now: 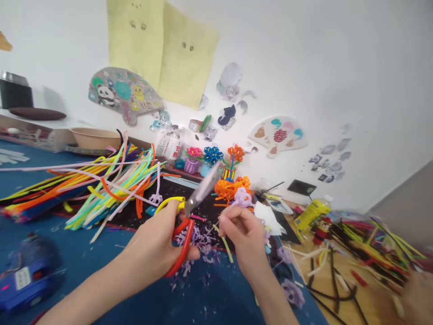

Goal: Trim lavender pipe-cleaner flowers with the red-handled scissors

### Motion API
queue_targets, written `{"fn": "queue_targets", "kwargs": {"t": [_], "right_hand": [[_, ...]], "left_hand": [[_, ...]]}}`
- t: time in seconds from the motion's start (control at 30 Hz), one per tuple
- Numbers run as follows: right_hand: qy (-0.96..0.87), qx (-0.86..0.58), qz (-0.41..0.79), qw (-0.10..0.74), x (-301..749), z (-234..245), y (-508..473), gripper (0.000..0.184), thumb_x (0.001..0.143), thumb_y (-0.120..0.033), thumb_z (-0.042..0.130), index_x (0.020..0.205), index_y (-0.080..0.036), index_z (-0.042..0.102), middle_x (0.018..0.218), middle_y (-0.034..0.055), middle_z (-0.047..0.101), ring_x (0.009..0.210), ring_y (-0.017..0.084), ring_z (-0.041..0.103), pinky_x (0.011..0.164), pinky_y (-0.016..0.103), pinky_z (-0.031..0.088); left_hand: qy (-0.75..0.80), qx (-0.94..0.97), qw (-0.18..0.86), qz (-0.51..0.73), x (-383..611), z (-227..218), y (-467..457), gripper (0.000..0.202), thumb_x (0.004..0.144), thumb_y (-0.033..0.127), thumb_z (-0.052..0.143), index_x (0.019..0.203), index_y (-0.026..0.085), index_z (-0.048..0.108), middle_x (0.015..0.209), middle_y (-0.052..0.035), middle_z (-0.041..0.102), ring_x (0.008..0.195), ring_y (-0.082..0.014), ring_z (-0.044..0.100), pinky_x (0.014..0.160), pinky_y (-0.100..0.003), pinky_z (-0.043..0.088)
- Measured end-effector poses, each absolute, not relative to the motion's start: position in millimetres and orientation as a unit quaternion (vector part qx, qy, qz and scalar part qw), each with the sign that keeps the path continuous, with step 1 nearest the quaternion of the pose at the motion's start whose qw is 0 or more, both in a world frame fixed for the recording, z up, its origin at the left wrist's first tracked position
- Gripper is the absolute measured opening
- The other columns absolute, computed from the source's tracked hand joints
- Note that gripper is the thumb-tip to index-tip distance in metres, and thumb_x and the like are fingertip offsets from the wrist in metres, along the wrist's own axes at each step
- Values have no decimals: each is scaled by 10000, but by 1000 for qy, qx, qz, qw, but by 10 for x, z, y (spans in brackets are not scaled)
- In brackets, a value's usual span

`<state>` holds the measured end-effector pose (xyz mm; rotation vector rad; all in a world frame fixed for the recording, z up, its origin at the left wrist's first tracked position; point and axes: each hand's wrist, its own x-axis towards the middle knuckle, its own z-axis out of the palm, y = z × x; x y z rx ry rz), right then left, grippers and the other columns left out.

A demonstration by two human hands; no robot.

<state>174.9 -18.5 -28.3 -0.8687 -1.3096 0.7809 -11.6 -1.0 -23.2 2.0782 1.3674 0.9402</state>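
The scissor blades (204, 187) are blurred. The left edge cuts off a blurred blue machine (29, 275), the right edge another person's hand (419, 293).

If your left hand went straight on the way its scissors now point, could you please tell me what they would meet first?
Probably the orange flowers in the striped pot, beyond the tips of the scissors in the left hand, though depth is unclear.

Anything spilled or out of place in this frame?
Yes: purple scraps lie scattered over the blue tabletop near the red-and-yellow scissors in the left hand. They look odd because they're loose and strewn, like spilled trimmings.
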Motion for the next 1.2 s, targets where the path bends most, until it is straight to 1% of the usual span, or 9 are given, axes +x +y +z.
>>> {"fn": "queue_targets", "kwargs": {"t": [0.1, 0.2, 0.33, 0.43, 0.57, 0.7, 0.83, 0.97, 1.2], "right_hand": [[-550, -419, 295, 659, 1757, -302, -175, 136, 725, -186, 670, 638, -183, 565, 604, -37, 555, 549, 95, 507, 517, 200, 422], [-528, -440, 276, 672, 1762, -314, -175, 87, 660, -155, 680, 670, -184, 599, 680, -15, 621, 628, 125, 566, 569, 217, 458], [-524, -445, 258, 679, 1752, -301, -182, 83, 641, -123, 615, 615, -184, 567, 585, -42, 572, 550, 105, 521, 526, 202, 431], [-532, -469, 233, 665, 1734, -279, -195, 56, 664, -150, 597, 621, -176, 574, 556, -39, 553, 530, 106, 498, 511, 209, 410], [-540, -486, 203, 657, 1719, -267, -216, 193, 705, -212, 618, 559, -186, 494, 517, -43, 508, 508, 109, 462, 498, 224, 380], [-545, -488, 191, 654, 1721, -273, -220, 218, 719, -211, 616, 556, -190, 473, 514, -48, 492, 503, 107, 444, 491, 225, 363], [-550, -492, 191, 647, 1726, -284, -213, 216, 726, -208, 617, 561, -190, 479, 519, -49, 487, 509, 108, 437, 491, 226, 357], [-553, -486, 191, 649, 1733, -291, -215, 209, 738, -210, 617, 579, -190, 484, 535, -49, 492, 522, 110, 448, 503, 227, 366], [-561, -480, 190, 647, 1736, -290, -218, 205, 753, -207, 611, 598, -192, 477, 551, -53, 486, 529, 109, 445, 507, 228, 363]], "left_hand": [[505, 794, 185, 283, -102, -195, -56, 287, 669, 429, 661, 775, 229, 485, 721, 35, 603, 616, -151, 563, 538, -242, 351], [502, 824, 138, 226, -85, -206, -77, 256, 744, 478, 599, 780, 238, 519, 702, 34, 635, 587, -166, 586, 529, -252, 349], [509, 827, 94, 218, -65, -310, -85, 266, 804, 500, 531, 834, 235, 534, 772, 6, 691, 623, -195, 637, 513, -260, 365], [513, 825, 47, 234, -65, -378, -80, 289, 830, 506, 497, 873, 224, 543, 790, -12, 711, 654, -219, 665, 508, -273, 377], [511, 828, -2, 232, -82, -390, -74, 244, 841, 426, 519, 931, 202, 551, 827, -26, 723, 686, -234, 690, 508, -278, 403], [522, 826, -55, 207, -97, -389, -72, 266, 853, 432, 508, 954, 190, 555, 802, -34, 721, 704, -264, 701, 494, -289, 406], [513, 830, -84, 203, -110, -422, -63, 258, 862, 428, 505, 956, 194, 558, 748, -20, 710, 672, -254, 700, 481, -283, 400], [512, 832, -100, 192, -119, -431, -47, 203, 848, 371, 540, 945, 195, 566, 713, -12, 703, 639, -250, 696, 468, -280, 386], [520, 832, -85, 175, -126, -417, -50, 141, 843, 326, 550, 889, 196, 575, 713, -8, 704, 656, -244, 697, 481, -275, 382]]}}
